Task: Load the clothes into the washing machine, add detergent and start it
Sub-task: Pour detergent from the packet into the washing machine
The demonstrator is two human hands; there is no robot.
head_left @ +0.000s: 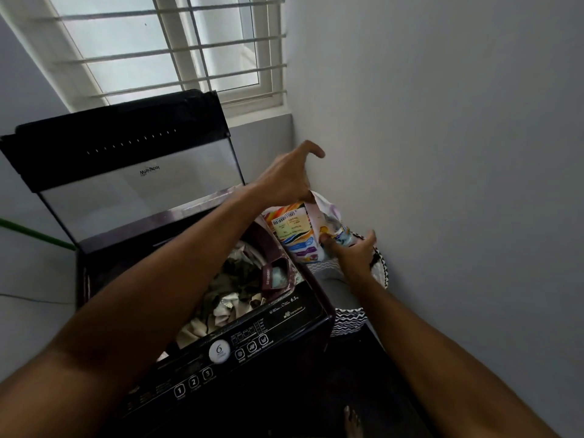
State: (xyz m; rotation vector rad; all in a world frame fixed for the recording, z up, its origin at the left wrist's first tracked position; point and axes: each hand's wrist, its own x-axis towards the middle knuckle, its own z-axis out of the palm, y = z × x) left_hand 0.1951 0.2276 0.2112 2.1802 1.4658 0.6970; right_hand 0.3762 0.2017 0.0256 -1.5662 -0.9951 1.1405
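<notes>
The dark top-loading washing machine [284, 330] stands with its glass lid [139, 191] raised. Crumpled clothes [227, 289] fill the drum. A maroon detergent tray [274, 275] sits at the drum's right rim. A colourful detergent packet [297, 232] is held upright just right of the machine, above the basket. My left hand [289, 177] reaches across the drum and pinches the packet's top edge, its other fingers arched upward. My right hand [355, 252] grips the packet's lower right side with the thumb on its front.
A zigzag-patterned laundry basket [349, 320] stands between the machine and the grey wall [442, 184] on the right. A barred window [177, 49] is behind the lid. A green hose [34, 233] runs at left. My bare foot [351, 420] shows at the bottom.
</notes>
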